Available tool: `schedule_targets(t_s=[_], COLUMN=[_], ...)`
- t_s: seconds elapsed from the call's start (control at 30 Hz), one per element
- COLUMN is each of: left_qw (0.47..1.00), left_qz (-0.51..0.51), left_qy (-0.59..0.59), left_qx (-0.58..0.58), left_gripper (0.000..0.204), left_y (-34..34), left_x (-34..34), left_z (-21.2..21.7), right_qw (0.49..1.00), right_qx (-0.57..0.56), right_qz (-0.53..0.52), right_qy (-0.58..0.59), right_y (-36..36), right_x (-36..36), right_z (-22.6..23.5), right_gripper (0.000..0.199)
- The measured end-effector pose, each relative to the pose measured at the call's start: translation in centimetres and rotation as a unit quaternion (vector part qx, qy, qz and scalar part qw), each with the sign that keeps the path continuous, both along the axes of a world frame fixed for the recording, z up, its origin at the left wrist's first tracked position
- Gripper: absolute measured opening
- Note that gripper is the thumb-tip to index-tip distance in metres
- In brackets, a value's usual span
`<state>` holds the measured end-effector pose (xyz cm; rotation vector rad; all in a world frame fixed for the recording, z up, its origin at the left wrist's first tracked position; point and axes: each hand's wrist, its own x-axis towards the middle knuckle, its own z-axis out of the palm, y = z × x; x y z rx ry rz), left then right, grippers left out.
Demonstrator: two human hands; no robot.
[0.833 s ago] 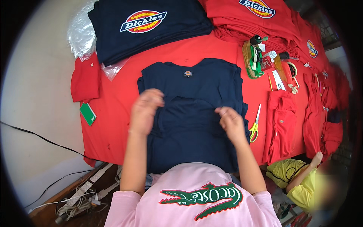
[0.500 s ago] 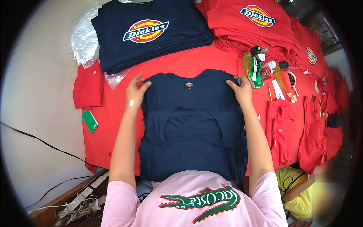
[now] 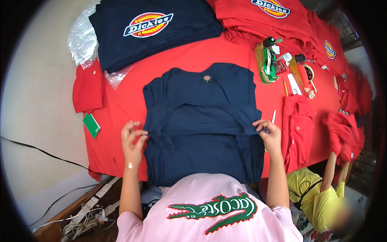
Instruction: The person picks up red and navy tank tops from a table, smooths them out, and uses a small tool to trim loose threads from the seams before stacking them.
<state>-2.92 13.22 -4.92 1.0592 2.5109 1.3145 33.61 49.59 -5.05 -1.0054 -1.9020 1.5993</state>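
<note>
Both hands, L (image 3: 134,142) & R (image 3: 269,135), pinch navy tee (image 3: 201,121) side edges near surface's front edge; keep fold level, w/ even tension.

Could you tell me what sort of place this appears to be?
Probably a garment packing or finishing workshop: stacks of folded navy shirts and red shirts, a navy shirt being folded on a red-covered table, and plastic bags alongside.

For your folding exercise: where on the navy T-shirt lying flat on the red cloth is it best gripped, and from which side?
Grip the navy T-shirt at the two ends of its fold line, pinching from the outer sides, as the left hand and right hand do: the doubled edge there gives a firm ridge.
</note>
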Motion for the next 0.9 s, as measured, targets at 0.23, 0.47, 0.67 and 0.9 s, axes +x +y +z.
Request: schedule_targets(t_s=[0.23,0.47,0.67,0.9], left_qw=[0.99,0.995,0.999,0.992], left_qz=[-0.023,-0.066,-0.005,-0.035], left_qy=[0.105,0.055,0.027,0.098], left_qx=[-0.087,-0.046,0.028,-0.064], left_gripper=[0.02,0.015,0.014,0.032], left_y=[-3.6,-2.8,4.0,15.9], left_x=[4.8,3.1,1.8,-1.8], left_z=[-4.4,0.6,3.1,-1.2], right_qw=[0.983,0.999,0.988,0.975], right_qx=[0.173,-0.006,0.073,0.201], right_qz=[-0.006,-0.053,-0.125,-0.083], right_qy=[-0.064,0.002,0.047,-0.035], right_y=[-5.6,-3.1,-1.2,3.1], right_x=[0.6,0.6,-4.4,-15.1], right_z=[-2.8,-0.8,1.1,0.0], right_gripper=[0.029,0.021,0.021,0.028])
